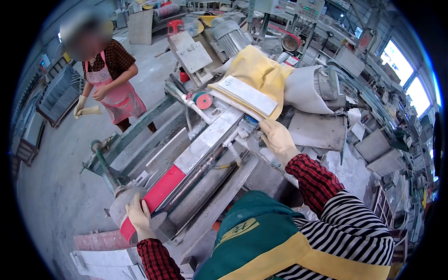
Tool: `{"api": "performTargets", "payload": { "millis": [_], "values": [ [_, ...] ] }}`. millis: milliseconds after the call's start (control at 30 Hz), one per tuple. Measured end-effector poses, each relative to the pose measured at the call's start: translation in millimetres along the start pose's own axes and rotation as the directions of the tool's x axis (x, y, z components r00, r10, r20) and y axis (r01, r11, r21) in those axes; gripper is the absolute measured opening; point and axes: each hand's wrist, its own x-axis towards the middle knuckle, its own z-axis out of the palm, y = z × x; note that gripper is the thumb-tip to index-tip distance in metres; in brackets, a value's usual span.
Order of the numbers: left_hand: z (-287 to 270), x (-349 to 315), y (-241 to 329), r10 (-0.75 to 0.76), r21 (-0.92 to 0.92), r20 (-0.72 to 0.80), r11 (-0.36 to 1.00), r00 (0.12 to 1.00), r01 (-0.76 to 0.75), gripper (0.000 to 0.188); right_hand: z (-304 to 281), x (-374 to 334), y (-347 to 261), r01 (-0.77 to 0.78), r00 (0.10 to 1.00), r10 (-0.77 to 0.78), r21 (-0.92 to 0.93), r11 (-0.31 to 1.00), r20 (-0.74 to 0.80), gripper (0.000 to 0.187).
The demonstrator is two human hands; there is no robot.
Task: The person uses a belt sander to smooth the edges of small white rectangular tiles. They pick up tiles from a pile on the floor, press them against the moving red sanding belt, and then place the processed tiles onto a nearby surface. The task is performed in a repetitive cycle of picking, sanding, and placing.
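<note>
Left hand (139, 217) on red belt (163, 189), right hand (278, 141) by yellow sheet (259, 67), grips unclear, belt's length rising rightward

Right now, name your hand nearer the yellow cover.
Right: the right hand is close beside the yellow cover; the left hand is farther away, at the red strip.

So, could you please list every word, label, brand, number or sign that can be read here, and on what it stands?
Dark green cloth apron with yellow trim: one yellow printed mark with characters, which I do not copy out.
Pale grey control panel with small lights, top: any labels are too small to read.
I can make out no other text.
</note>
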Motion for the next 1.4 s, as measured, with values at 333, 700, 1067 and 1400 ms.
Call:
{"api": "performTargets", "payload": {
  "millis": [333,700,1067,1400],
  "values": [
    [-89,-106,119,-0.538,-0.605,-0.022,0.678,0.843,0.417,0.048,85,18,25,0.008,0.997,-0.003,0.065,0.998,-0.073,0.075],
    [-103,-255,141,-0.776,-0.47,-0.005,0.559,0.631,0.683,0.05,70,37,33,0.108,0.981,-0.109,-0.019,0.994,-0.161,0.047],
    [-100,-251,174,-0.813,-0.558,0.159,0.393,0.56,0.731,0.042,38,40,-20,0.119,0.99,-0.131,0.19,0.975,0.053,0.056],
    [-95,-218,188,-0.763,-0.511,0.264,0.409,0.59,0.756,0.038,77,95,-212,0.848,0.512,-0.809,0.321,0.422,-0.289,0.034]
  ]
}}
